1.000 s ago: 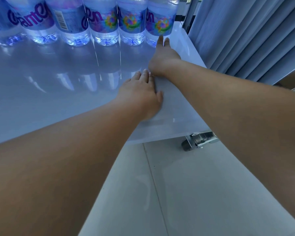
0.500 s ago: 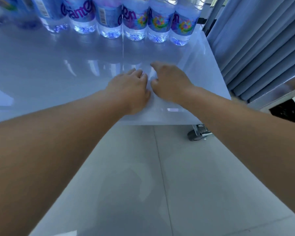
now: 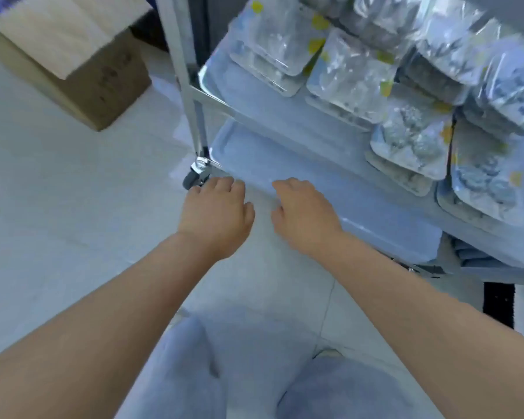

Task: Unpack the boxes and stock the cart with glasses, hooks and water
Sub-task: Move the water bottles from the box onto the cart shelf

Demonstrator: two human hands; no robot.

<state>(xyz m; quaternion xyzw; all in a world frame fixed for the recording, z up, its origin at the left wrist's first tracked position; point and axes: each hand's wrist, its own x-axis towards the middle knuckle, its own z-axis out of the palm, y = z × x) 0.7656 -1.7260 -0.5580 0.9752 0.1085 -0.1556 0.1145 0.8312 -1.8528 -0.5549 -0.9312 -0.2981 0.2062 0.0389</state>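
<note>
The cart stands ahead on the right with two shelves in sight. Its middle shelf [image 3: 254, 98] carries several clear plastic packs of hooks [image 3: 350, 74] stacked in rows. The lower shelf [image 3: 315, 182] below it shows a bare white surface. My left hand [image 3: 215, 213] hovers by the lower shelf's front left corner, fingers loosely curled and holding nothing. My right hand [image 3: 306, 216] is beside it at the shelf's front edge, fingers bent down; nothing is visible in it. No water bottles are clearly in view.
An open cardboard box [image 3: 82, 65] sits on the floor at the upper left. The cart's metal post [image 3: 182, 71] and a caster wheel [image 3: 197, 175] stand just beyond my left hand. My knees [image 3: 194, 373] fill the bottom of the view above pale floor tiles.
The view has swung away from the shelf with the water bottles to the cart's corner. Both hands have lifted off the shelf surface and pulled back to its front edge.
</note>
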